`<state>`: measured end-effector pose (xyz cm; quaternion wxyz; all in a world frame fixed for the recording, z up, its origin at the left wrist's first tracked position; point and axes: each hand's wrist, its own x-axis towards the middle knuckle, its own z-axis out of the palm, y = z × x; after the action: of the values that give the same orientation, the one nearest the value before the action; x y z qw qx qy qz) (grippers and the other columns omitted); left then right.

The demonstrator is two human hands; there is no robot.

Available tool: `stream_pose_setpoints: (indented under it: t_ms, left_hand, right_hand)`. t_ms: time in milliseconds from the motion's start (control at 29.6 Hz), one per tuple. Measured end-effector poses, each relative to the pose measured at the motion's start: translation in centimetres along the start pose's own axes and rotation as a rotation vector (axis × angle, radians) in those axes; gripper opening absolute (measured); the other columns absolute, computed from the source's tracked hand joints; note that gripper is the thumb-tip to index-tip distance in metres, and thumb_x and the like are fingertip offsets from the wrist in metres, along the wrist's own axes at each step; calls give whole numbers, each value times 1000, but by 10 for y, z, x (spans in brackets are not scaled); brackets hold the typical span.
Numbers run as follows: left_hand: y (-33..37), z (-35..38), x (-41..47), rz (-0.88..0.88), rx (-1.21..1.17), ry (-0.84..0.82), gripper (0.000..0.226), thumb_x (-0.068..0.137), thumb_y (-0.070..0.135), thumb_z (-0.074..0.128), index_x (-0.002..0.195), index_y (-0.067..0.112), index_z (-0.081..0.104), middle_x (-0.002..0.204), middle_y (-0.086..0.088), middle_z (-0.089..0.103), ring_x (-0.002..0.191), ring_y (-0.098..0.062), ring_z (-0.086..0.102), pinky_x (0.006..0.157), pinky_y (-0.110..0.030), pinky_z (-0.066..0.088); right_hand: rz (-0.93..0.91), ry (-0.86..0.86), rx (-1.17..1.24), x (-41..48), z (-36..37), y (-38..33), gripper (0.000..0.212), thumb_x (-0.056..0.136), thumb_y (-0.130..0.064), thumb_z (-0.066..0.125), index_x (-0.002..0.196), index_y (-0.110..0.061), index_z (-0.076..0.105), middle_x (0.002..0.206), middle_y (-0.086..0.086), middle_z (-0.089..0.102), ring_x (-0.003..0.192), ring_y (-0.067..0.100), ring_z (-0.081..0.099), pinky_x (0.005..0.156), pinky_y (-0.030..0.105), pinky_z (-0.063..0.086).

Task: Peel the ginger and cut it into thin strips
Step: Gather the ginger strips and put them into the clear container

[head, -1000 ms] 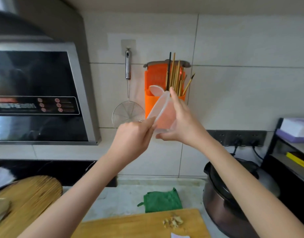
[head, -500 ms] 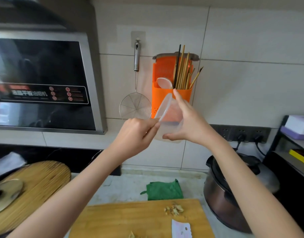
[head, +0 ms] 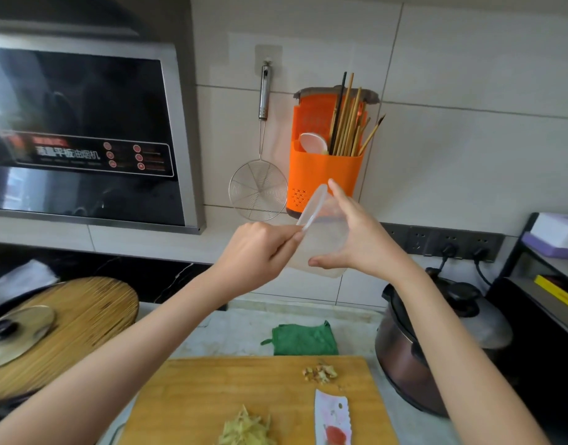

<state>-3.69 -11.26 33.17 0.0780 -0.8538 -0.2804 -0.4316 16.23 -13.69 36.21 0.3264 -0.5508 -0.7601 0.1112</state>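
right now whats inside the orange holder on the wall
Chopsticks and a white spoon stick out of the orange holder. Its opaque wall hides their lower ends and anything else inside.

The far wall (head: 469, 162) is white tile. A range hood (head: 83, 133) hangs at the left; an orange utensil holder (head: 324, 171) and a wire strainer (head: 258, 191) hang mid-wall. A row of sockets (head: 449, 241) runs low on the right, above a pale counter (head: 244, 330). A dark shelf (head: 517, 303) stands far right.
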Motion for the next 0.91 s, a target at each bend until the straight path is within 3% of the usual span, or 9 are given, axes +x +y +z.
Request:
stream_pose_setpoints:
  t_ms: [236,372,507,608,743,811,878,912]
  left_hand:
    - [8,9,-27,-42,-42,18,38,96,29,34,68,12,53,46,10,24,39,-18,26,40,-27,26]
    - [8,6,-29,-19,-1,4,37,95,29,36,71,12,58,46,9,28,39,-20,27,41,-23,20]
    - [9,8,-37,-35,7,18,37,94,27,38,84,9,68,43,3,40,36,-23,40,38,-28,32]
    - [10,9,-44,-56,36,73,33,93,25,40,86,11,69,40,4,43,33,-20,42,36,-25,33]
    - [16,10,-42,-76,120,126,32,92,26,41,86,13,70,40,4,45,33,-19,45,37,-22,31]
    - [13,7,-39,-143,116,176,33,93,27,39,88,14,69,48,3,56,42,-23,56,41,-26,41]
    - [2,-7,-34,-298,-12,238,33,95,28,36,93,16,68,71,5,71,64,-22,68,59,-36,54]
    - [-6,-16,-31,-376,-88,259,32,97,26,36,95,17,67,80,7,73,73,-18,70,67,-38,56]
  right_hand:
    - [13,-44,-20,-21,13,1,131,57,-42,88,151,-34,-2,154,-17,17,129,-7,18,102,17,21]
    - [18,-35,-3,-26,18,2,130,57,-43,87,151,-34,-2,155,-16,15,136,-2,17,102,15,18]
    - [14,-3,27,-32,28,4,129,58,-40,88,152,-32,0,154,-12,19,135,-1,20,100,13,19]
    - [8,12,57,-34,35,8,128,57,-38,89,151,-31,1,154,-10,20,138,1,21,101,11,19]
    - [-3,45,78,-31,37,6,127,58,-38,88,151,-34,1,149,-15,22,126,-11,18,99,10,18]
    - [-29,66,87,-29,36,5,122,58,-37,88,150,-36,7,142,-21,25,124,-11,22,101,12,22]
    - [-82,86,142,-32,31,8,107,58,-32,88,142,-45,22,139,-27,34,124,-7,35,106,20,32]
    - [-110,103,177,-36,29,9,101,59,-26,89,134,-53,27,133,-34,37,122,-10,37,104,16,34]
